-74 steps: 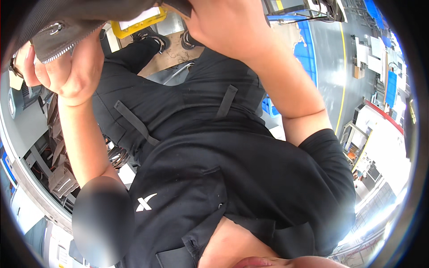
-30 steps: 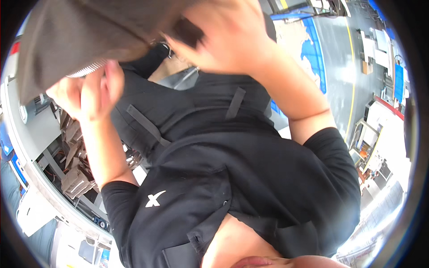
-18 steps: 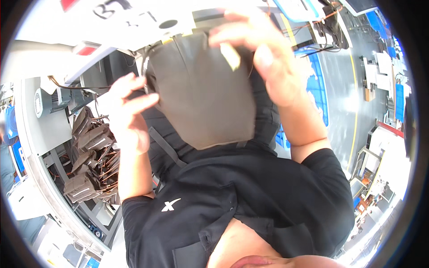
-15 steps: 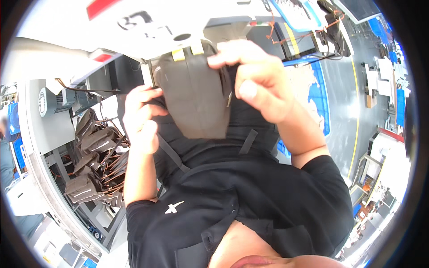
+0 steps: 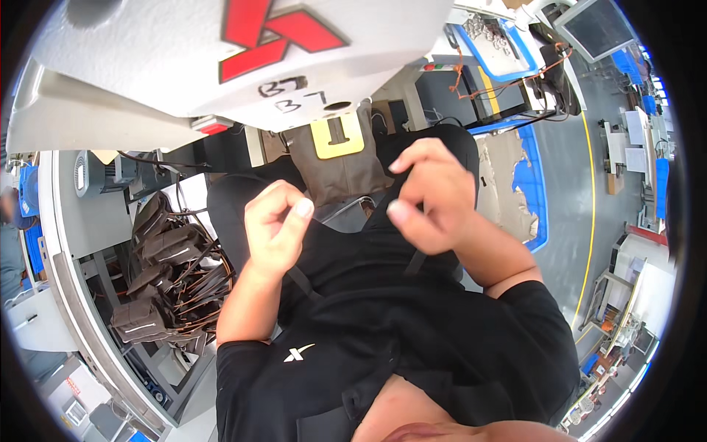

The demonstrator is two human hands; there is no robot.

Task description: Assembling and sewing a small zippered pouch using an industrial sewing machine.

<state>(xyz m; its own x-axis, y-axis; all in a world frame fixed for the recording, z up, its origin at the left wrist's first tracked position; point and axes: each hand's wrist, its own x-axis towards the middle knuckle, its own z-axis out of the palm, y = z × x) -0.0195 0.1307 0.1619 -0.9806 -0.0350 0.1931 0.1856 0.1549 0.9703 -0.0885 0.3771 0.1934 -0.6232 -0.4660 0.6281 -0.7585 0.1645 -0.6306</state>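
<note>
A dark brown-grey bag (image 5: 335,177) hangs below the front of the white machine head (image 5: 177,74), above my lap. A flat yellow plate (image 5: 341,138) with a dark slot lies against its upper part. My left hand (image 5: 274,230) is left of the bag, apart from it, with its fingers curled in and nothing visible in them. To the bag's right, my right hand (image 5: 438,195) is raised with thumb and forefinger apart and holds nothing. The machine head hides the bag's top edge.
A pile of similar dark bags (image 5: 166,272) with cords lies at the left. Right of my legs is a blue bin (image 5: 541,191) lined with torn cardboard. A blue-rimmed tray (image 5: 497,48) of small metal parts and a monitor (image 5: 595,28) stand at the back right.
Both hands have let go of the bag and drawn back from it. The bag now sits beneath the machine head, with the yellow plate in fuller view.
</note>
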